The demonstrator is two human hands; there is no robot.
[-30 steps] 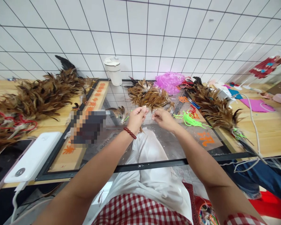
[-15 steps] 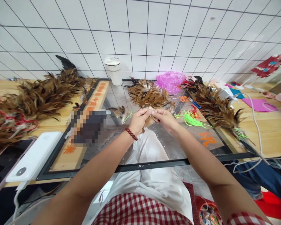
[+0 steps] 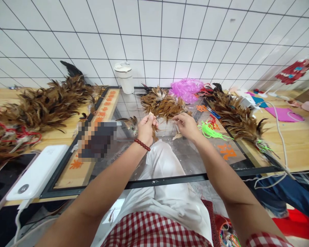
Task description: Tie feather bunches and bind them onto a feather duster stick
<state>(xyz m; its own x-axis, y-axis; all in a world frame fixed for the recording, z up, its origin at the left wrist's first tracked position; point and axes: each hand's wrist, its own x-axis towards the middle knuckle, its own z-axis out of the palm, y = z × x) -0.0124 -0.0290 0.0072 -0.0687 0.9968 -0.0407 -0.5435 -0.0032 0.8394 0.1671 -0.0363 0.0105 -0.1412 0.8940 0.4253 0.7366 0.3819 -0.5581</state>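
Observation:
My left hand (image 3: 146, 128), with a bead bracelet at its wrist, is closed in a pinch round a small bunch of brown feathers (image 3: 156, 129). Pale ends stick up above its thumb. To the right and apart from it, my right hand (image 3: 186, 125) has thumb and forefinger pressed together; what lies between them is too small to make out. Just under those fingers shows a pale tan feather-like piece (image 3: 177, 136), and I cannot tell if it is held. Beyond both hands lies a heap of brown feathers (image 3: 162, 106) on the glass tabletop (image 3: 195, 161).
Neon green cords (image 3: 212, 130) lie right of my right hand. Feather garlands flank the glass, left (image 3: 48, 99) and right (image 3: 238, 115). A pink plastic bag (image 3: 186, 88) and a white cup (image 3: 125, 79) stand behind. A power bank (image 3: 38, 171) rests at left.
My hands, together at the feathers before, have come apart. The left moved slightly left with the bunch; the right moved a little right, and a tan piece now shows beneath it.

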